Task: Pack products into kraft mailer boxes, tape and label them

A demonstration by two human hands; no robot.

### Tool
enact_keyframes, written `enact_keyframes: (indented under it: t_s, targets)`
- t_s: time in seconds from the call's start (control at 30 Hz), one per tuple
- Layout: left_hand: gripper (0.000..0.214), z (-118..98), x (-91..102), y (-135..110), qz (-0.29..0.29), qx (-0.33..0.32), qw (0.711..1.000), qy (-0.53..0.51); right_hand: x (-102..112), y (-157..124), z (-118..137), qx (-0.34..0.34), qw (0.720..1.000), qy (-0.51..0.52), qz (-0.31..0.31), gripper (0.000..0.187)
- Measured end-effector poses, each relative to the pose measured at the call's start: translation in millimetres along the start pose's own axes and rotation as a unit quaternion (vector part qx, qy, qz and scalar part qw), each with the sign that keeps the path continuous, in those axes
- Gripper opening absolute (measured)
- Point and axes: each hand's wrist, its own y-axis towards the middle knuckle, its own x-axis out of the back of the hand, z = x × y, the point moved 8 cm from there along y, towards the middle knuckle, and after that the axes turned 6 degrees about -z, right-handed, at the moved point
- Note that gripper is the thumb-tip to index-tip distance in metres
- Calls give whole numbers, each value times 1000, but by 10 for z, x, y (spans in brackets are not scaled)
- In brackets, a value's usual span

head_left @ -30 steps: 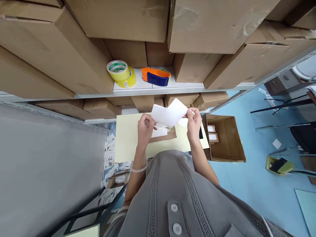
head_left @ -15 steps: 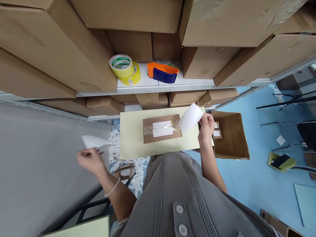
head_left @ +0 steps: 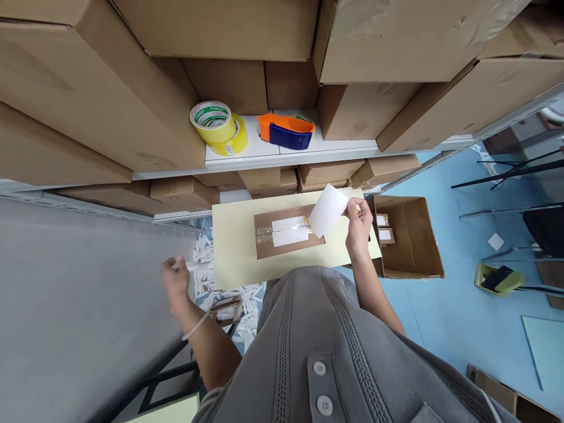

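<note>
My right hand (head_left: 360, 226) pinches a curled white label (head_left: 328, 210) by its right edge, above the right end of a flat brown cardboard box (head_left: 267, 248). The box lies on a pale yellow board (head_left: 233, 258), with clear tape along its middle and another white label (head_left: 289, 238) on top. Out to the left, beyond the board, my left hand (head_left: 176, 285) is smeared by motion. A thin white paper strip (head_left: 199, 265) shows just right of its fingers; whether the fingers touch it, I cannot tell.
Tape rolls (head_left: 214, 123) and an orange and blue tape dispenser (head_left: 286, 130) sit on a shelf among cartons. An open carton (head_left: 412, 238) holding small labelled boxes stands right of the board. White paper scraps (head_left: 251, 305) litter the floor below left.
My left hand has swung right and slightly up. The white paper beside it now lies lower and looks thinner. My right hand has shifted a little left with the label.
</note>
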Motion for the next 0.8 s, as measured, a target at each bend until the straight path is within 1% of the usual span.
enact_keyframes:
  t_s: [0.03, 0.07, 0.1, 0.13, 0.2, 0.27, 0.3, 0.33, 0.37, 0.4, 0.47, 0.57, 0.67, 0.73, 0.8]
  targets:
    - [50, -75, -126, -71, -7, 43, 999, -30, -16, -6, 17, 8, 1000, -10, 3, 25]
    - [53, -252, -306, -168, 15, 45, 998, -48, -34, -15, 37, 16, 1000, -20, 5, 25]
    - [53, -490, -507, -292, 49, 33, 996, -72, -54, -29, 61, 27, 999, -30, 8, 25]
    - [52, -798, -728, -446, 102, 3, 987, -126, -78, -48, 87, 38, 998, -40, 10, 24]
    - [48, -1465, -1147, -833, 224, -58, 948, -217, -143, -108, 140, 61, 996, -66, 22, 24]
    - [47, -2031, -1491, -1237, 339, -85, 894, -279, -237, -197, 188, 82, 991, -97, 49, 24]
    - [49, -2246, -1630, -1413, 387, -87, 867, -300, -292, -250, 210, 93, 987, -111, 68, 24]
    - [50, -2403, -1736, -1544, 415, -85, 849, -317, -348, -306, 229, 103, 983, -122, 91, 23]
    - [50, -2504, -1811, -1621, 421, -77, 841, -331, -400, -363, 246, 113, 978, -129, 116, 23]
    - [50, -2560, -1867, -1663, 419, -67, 837, -347, -445, -417, 262, 124, 973, -135, 139, 22]
    - [49, -2568, -1932, -1673, 402, -38, 833, -379, -500, -500, 281, 140, 963, -146, 178, 21]
    - [47, -2432, -1959, -1594, 366, 22, 833, -414, -558, -581, 278, 154, 943, -163, 244, 23]
    - [48, -2280, -1921, -1486, 317, 70, 844, -427, -613, -637, 251, 169, 917, -182, 313, 28]
    - [49, -2224, -1872, -1432, 292, 75, 850, -432, -614, -621, 230, 176, 912, -190, 319, 28]
    - [48, -2183, -1819, -1396, 272, 71, 858, -431, -587, -565, 214, 181, 918, -191, 298, 26]
